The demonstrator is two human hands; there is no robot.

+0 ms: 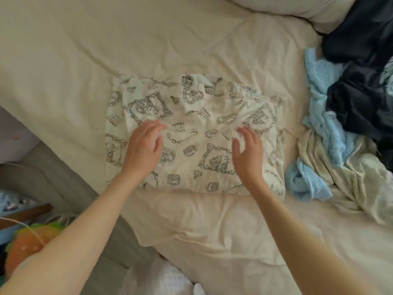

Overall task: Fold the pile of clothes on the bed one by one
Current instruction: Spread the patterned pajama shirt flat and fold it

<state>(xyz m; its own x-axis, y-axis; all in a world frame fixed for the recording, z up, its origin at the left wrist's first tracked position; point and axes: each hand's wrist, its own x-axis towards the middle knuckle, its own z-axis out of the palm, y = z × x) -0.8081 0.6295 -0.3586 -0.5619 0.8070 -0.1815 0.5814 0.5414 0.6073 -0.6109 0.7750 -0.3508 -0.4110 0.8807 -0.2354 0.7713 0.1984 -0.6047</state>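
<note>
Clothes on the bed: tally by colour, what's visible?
Cream with dark line print: 1, the printed garment lying flat under the left hand and right hand
Light blue knit: 1, as far as the heap shows
Dark navy: 1, possibly more, bunched
Pale yellow-cream: 1
Total: 4 visible

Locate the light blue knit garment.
Head view, right side: the light blue knit garment lies in the unfolded pile, under the dark navy clothes, right of the printed top.
</note>
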